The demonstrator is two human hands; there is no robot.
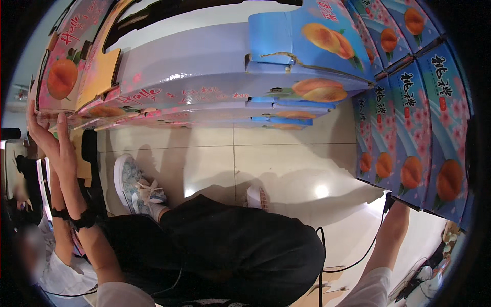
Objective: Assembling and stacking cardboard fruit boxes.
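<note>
At the left, my left hand (55, 140) is raised with fingers stretched and apart. Its fingertips touch the lower end of a pink carton (57, 56) printed with a peach. Beside that carton stand blue and pink peach-printed cartons (194, 64), the nearest with a cut-out opening at its top. My right forearm (393, 235) reaches up to the lower edge of the blue cartons (409, 128) stacked at the right. Those cartons hide my right hand, so its fingers do not show.
Pale floor tiles (215, 158) lie between the cartons, with my shoe (135, 184) on them. A black cable (353, 263) runs near my right arm. Close to my left forearm is another banded arm (61, 235) with a white sleeve, a person or a reflection, I cannot tell which.
</note>
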